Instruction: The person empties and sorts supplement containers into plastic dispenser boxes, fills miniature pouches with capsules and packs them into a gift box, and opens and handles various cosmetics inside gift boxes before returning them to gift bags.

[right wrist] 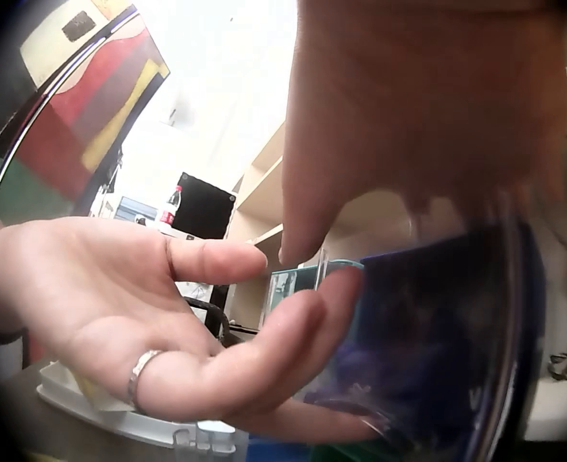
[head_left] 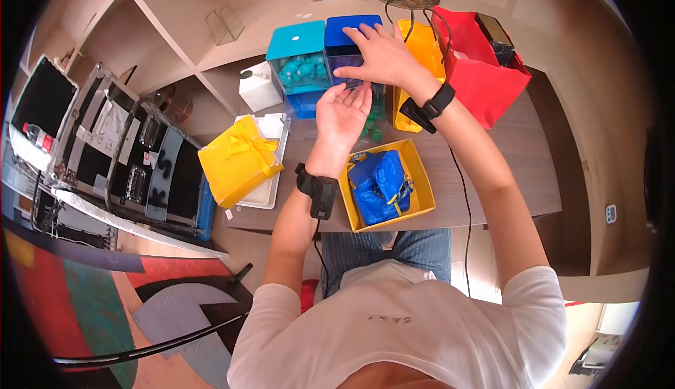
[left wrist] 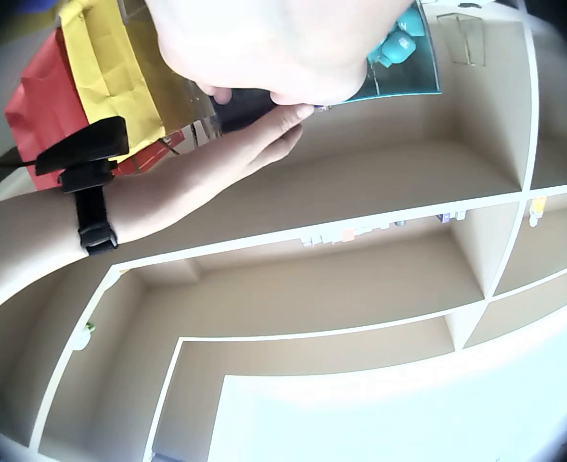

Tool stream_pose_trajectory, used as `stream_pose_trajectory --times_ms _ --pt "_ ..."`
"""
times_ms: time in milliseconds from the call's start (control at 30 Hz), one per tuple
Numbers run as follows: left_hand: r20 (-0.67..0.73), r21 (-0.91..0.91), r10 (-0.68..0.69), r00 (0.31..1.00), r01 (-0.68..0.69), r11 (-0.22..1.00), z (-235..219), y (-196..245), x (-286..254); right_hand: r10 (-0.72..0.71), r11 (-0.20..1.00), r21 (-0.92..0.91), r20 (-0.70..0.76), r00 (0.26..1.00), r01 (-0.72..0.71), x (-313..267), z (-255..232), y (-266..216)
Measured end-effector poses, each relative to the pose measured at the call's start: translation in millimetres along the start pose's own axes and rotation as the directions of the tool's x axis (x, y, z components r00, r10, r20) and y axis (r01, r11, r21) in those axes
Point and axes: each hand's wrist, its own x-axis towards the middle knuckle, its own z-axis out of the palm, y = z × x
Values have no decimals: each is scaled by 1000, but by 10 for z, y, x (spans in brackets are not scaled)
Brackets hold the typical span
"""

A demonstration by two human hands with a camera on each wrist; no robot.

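Observation:
A clear box with a dark blue lid (head_left: 351,22) stands at the back of the table, beside a teal-lidded box (head_left: 299,55) holding teal pieces. My right hand (head_left: 383,55) lies over the dark blue box from above, fingers spread across its top and thumb pointing left along its front. Lower down, my left hand (head_left: 341,118) is turned palm up. Its extended, slightly bent fingers reach the lower front of the clear box (right wrist: 438,356) in the right wrist view. Under these boxes are a blue box (head_left: 302,105) and a clear one with green pieces (head_left: 374,132).
A yellow tray (head_left: 424,202) with a folded blue bag (head_left: 380,185) sits near the table's front edge. At left are a yellow ribboned box (head_left: 239,160) and a white container (head_left: 260,88). Yellow (head_left: 418,41) and red bags (head_left: 481,76) stand right. Black cables hang from both wrists.

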Motion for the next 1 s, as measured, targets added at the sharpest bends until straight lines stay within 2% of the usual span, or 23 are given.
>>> stream_pose_trajectory --times_ms 33,167,233,367,433,467,500,533,567,600,633,667,700,767,833,900,933,1000 --pt "13 1 -1 1000 1 1000 4 6 27 5 1000 -10 52 999 -4 6 -4 27" --pt "41 -24 -21 999 22 999 19 27 212 -37 995 -89 74 997 44 33 -45 119" --pt "76 -38 -15 997 18 999 54 47 326 -74 997 22 87 993 73 87 -58 189" --pt "56 -54 -25 998 28 998 68 59 388 -117 993 11 43 992 117 112 -26 270" --pt "83 82 -38 996 31 996 36 69 275 -106 994 31 21 994 106 120 -20 279" --pt "83 82 -38 996 31 996 -9 52 185 -106 994 30 21 994 106 100 -8 283" --pt "71 351 107 992 -125 928 -11 19 32 -120 991 50 -19 993 121 67 -5 275" --pt "98 590 248 964 -257 765 -9 -2 -104 -133 988 69 -58 989 137 34 -6 263" --pt "98 589 250 963 -259 765 -2 16 -220 -136 988 69 -58 989 140 11 -18 257" --pt "409 878 401 819 -473 69 -3 55 -335 -138 987 75 -77 987 144 -10 -33 252" --pt "706 625 263 657 -403 -668 -21 85 -408 -141 985 85 -92 986 149 -29 -37 239" --pt "779 515 254 574 -353 -781 -46 97 -409 -151 983 92 -87 985 159 -38 -40 234" --pt "773 522 266 576 -340 -782 -88 134 -407 -173 978 97 -128 976 186 -56 -38 241" --pt "745 343 92 661 -261 -902 -214 216 -376 -198 970 108 -163 967 217 -106 -14 261" --pt "726 384 108 679 -270 -883 -387 276 -252 -232 958 129 -164 959 254 -129 -8 294" --pt "633 565 148 760 -322 -759 -487 341 -147 -223 956 159 -141 965 245 -212 -40 275" --pt "633 564 143 761 -328 -758 -536 360 -95 -218 953 188 -113 969 236 -252 -63 276" --pt "712 456 105 694 -344 -821 -589 360 -26 -217 955 183 -114 969 235 -269 -42 287"
